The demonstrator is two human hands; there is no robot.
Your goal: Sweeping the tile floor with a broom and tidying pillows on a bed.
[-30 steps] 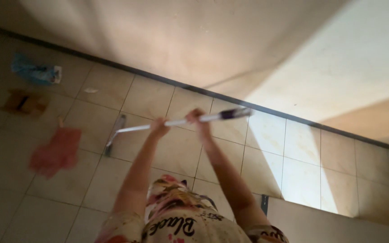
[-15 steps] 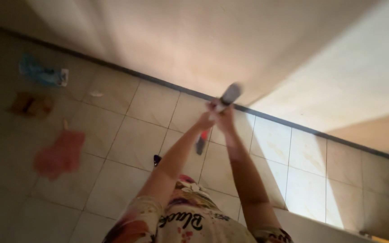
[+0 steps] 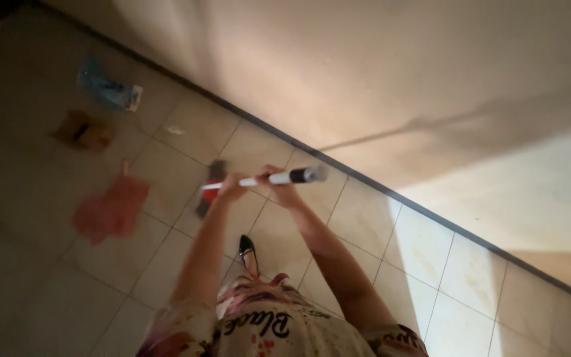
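You hold a white mop handle in both hands, roughly level across the middle of the view, its dark grip end sticking out past your right hand toward the wall. Your right hand is closed around the handle just inside that dark end. Your left hand is closed around it too, further down, near the right hand but not touching it. The dark mop head sits on the tiled floor just beyond your left hand, blurred, with a bit of red where handle meets head; exact shape can't be told.

One dark pointed shoe is planted on the tile below the hands, close to your floral dress.

Left of the mop head, a pink rag lies flat on the floor, near but apart from the head. Further out toward the upper left lie a brown cardboard scrap, a crumpled blue wrapper and a small white bit, all well apart from the mop.

A dark baseboard runs diagonally from upper left to lower right, where floor meets the plain beige wall. The handle's grip end reaches almost over that line. Open tile stretches to the lower left and to the right along the baseboard, where a bright patch of light falls on the floor.
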